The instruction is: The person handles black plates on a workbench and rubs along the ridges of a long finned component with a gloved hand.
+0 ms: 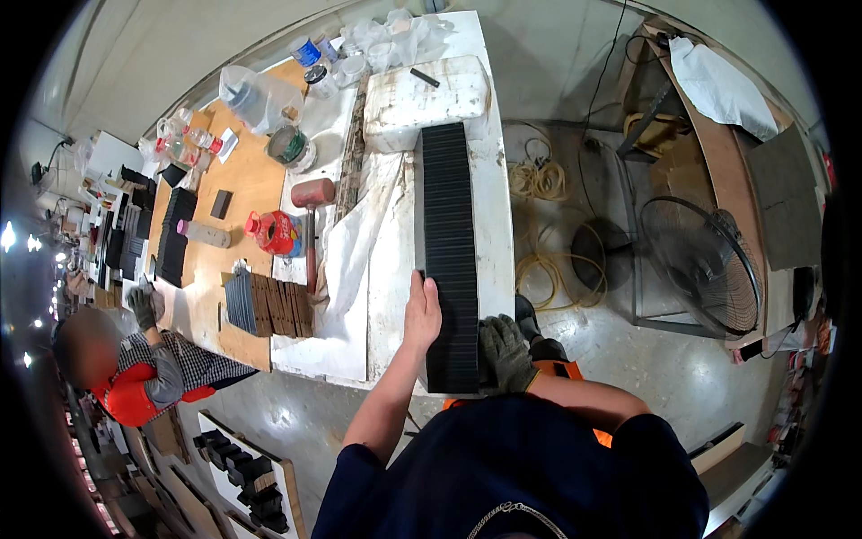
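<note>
A long row of thin black plates [449, 242], packed tightly side by side, runs lengthwise along the white worktable toward me. Its far end meets a stained white block [422, 99]. My bare left hand [424, 310] lies against the row's left side with fingers stretched forward. On the other side, near the row's close end, my right hand [503, 350] in a dark grey work glove rests along the edge with its fingers extended. Neither hand wraps round a plate; part of the right palm is hidden.
Left of the row are a mallet [312, 193], a red bottle [274, 234], a stack of brown and grey pieces [268, 304] and a clear bottle [205, 234]. A co-worker's gloved hand [142, 305] is at far left. A fan [705, 260] and coiled hose [539, 180] stand right.
</note>
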`<action>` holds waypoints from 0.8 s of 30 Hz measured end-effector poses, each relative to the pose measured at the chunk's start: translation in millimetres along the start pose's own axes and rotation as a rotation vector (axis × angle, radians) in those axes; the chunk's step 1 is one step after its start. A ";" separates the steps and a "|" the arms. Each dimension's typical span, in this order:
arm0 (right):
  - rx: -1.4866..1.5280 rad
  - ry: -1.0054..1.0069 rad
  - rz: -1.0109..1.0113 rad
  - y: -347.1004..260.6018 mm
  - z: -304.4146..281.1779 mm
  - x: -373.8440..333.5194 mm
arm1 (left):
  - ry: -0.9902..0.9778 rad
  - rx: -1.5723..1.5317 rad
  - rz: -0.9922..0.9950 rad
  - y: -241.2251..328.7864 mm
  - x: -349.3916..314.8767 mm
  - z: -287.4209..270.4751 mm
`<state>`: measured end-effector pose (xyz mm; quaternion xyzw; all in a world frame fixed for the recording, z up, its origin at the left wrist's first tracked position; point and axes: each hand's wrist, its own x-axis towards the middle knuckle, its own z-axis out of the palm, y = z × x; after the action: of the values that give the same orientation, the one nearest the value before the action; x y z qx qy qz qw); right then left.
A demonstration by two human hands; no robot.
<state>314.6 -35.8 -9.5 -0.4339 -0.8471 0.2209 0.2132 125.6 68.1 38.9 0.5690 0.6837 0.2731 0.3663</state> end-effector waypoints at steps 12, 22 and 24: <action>0.083 0.183 -0.002 5.4 9.7 8.3 | 0.173 0.120 0.146 41.8 175.0 16.7; 0.204 -0.104 0.169 10.0 1.9 9.9 | 0.169 0.154 0.044 70.2 256.6 24.4; -0.038 0.094 -0.029 12.1 18.4 -3.3 | 0.194 0.187 0.009 72.1 268.8 24.3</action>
<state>313.9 -35.7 -31.8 -0.4356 -0.8463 0.1811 0.2474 164.5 344.6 30.6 0.5747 0.7358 0.2636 0.2427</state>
